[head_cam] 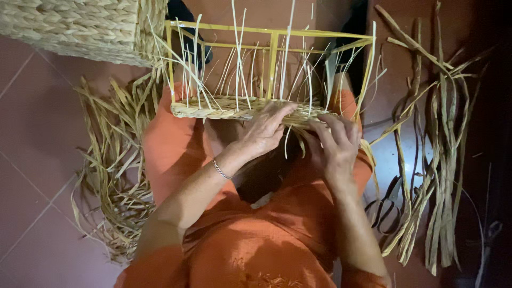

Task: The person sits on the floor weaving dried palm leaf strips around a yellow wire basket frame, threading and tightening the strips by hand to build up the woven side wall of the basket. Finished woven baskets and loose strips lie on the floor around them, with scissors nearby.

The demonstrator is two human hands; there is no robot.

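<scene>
While basket frame [269, 69] sits on lap at 12 o'clock, woven band's long axis runs 9-to-3. Left hand [265, 130] lies flat on band, fingers spread; right hand [336, 143] pinches straw strand, nearer 3 o'clock end.

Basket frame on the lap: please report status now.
Left hand and right hand both on woven strip of yellow frame. Loose straw beside. Nothing blocking.
</scene>
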